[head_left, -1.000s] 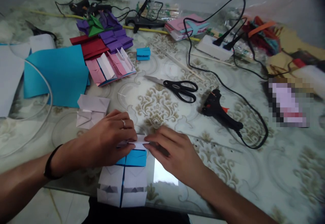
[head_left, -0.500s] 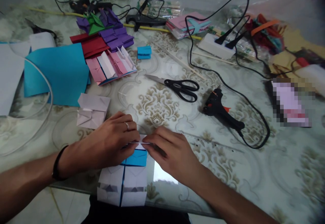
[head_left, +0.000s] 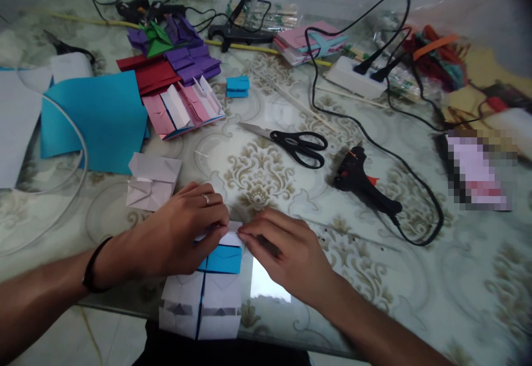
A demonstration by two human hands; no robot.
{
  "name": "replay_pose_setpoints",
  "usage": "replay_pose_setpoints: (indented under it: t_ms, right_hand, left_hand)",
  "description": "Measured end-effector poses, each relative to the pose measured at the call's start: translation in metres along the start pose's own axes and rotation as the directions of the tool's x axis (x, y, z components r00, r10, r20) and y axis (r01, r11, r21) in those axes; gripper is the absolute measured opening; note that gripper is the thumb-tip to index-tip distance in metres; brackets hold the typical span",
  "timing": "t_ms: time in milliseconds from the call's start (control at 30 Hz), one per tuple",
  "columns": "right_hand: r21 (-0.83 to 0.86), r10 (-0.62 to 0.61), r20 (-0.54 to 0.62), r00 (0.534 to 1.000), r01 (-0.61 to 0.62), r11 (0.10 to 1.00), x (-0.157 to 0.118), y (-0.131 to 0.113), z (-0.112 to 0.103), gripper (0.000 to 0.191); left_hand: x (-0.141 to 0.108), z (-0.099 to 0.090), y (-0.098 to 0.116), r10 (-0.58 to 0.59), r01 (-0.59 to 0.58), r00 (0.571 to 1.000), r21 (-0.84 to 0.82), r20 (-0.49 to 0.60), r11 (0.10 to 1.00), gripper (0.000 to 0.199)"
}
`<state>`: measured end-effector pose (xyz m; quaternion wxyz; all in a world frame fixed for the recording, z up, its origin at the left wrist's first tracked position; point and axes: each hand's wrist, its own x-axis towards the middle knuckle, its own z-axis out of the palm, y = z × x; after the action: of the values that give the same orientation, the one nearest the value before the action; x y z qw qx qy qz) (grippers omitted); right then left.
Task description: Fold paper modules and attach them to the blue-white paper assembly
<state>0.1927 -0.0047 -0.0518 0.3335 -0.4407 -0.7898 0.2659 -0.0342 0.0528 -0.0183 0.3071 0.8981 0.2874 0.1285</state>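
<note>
A folded paper piece [head_left: 220, 299], white with a blue band across it, lies at the table's front edge and overhangs it slightly. My left hand [head_left: 193, 227], with a ring and a black wristband, pinches the white upper part of this piece. From the other side, my right hand [head_left: 282, 244] holds the right end of the same white part between thumb and fingertips. The hands hide much of the upper edge. Just beyond my left hand rests a separate white folded paper [head_left: 153, 182].
Black scissors [head_left: 297, 143] and a black glue gun [head_left: 366, 183] lie ahead, the gun's cord looping right to a white power strip [head_left: 357, 78]. Blue paper sheets [head_left: 95, 119], a pink folded paper [head_left: 183, 108] and purple folded paper [head_left: 193, 62] are at the left.
My right fingertips have moved slightly right along the white part, and a thin raised edge between the hands now shows less. The folded piece stays in place.
</note>
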Motion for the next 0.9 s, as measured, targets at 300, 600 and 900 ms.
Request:
replay_pose_setpoints:
  t_ms: [300,600,900]
  right_hand:
    - [0.059,0.062,0.060,0.996,-0.065,0.996,0.000,0.000,0.000,0.016]
    - [-0.018,-0.023,0.087,0.996,0.024,1.000,0.001,0.003,0.001,0.010]
    - [-0.161,-0.095,0.060,0.994,0.103,0.982,0.001,0.001,0.012,0.022]
  left_hand:
    - [-0.001,-0.002,-0.002,0.023,-0.023,0.998,0.011,0.051,1.000,0.016]
    - [-0.005,0.008,-0.009,0.088,-0.082,0.995,0.141,-0.037,0.987,0.017]
    - [-0.007,0.015,-0.012,0.166,-0.162,0.986,0.190,-0.010,0.968,0.024]
